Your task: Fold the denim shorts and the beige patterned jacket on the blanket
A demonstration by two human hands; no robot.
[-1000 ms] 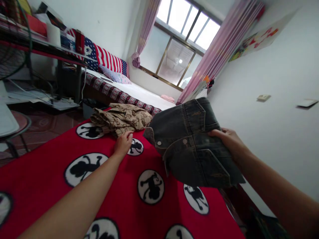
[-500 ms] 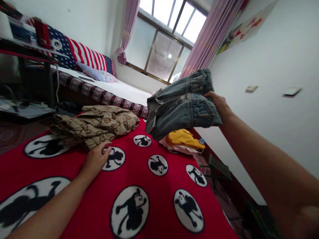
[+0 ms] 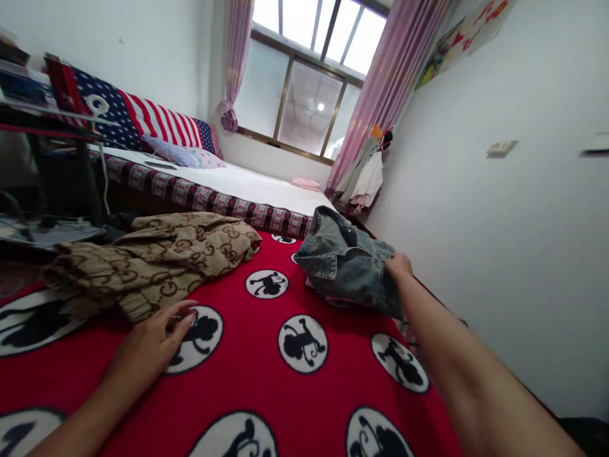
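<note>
While a red blanket (image 3: 233,387) with monkey ovals fills the foreground, a bed (image 3: 266,190) with a white top stretches across behind it. Across the blanket's left side sprawls a brown patterned garment (image 3: 190,247), its long axis running from near left to far right. Near the far right corner of the blanket lies a folded denim jacket (image 3: 356,270), its long axis slanting from far left to near right, one corner pointing left toward the brown garment. Pale cloth peeps out under its near edge. The left hand (image 3: 152,339) holds nothing; its fingers curl loosely, with a narrow gap to the thumb, just beside the brown garment, and I cannot tell whether it touches the blanket. The right hand (image 3: 398,266) grips the jacket's right edge. Smallest is the jacket's stitched flap (image 3: 326,265), facing up on its left part.
</note>
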